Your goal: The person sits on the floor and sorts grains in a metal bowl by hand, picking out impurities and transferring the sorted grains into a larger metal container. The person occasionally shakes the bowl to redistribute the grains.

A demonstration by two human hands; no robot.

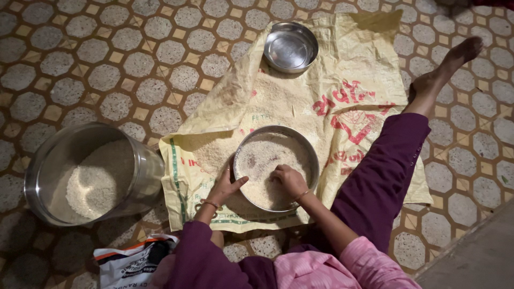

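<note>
the person sits on the tiled floor [107, 69] with a yellow sack [342, 69] spread flat in front of them. a round sieve [308, 155] full of pale grain sits near the sack's near edge. the left hand [227, 186] rests on the sieve's left rim, fingers spread and loosely curled over it. the right hand [290, 180] is down inside the sieve, fingers bent into the grain; whether it pinches anything i cannot tell. fine grain dust [278, 99] lies scattered over the middle of the sack. a small empty steel bowl [290, 47] stands at the sack's far edge. a big steel drum [91, 174], part-filled with grain, lies tilted on the floor just off the sack's left edge. a printed bag [131, 262] lies near the person's left elbow.

likely risks: tipping the sieve by the rim could spill grain past the sack's near edge onto the floor, and the tilted drum could roll if knocked by an elbow.
</note>
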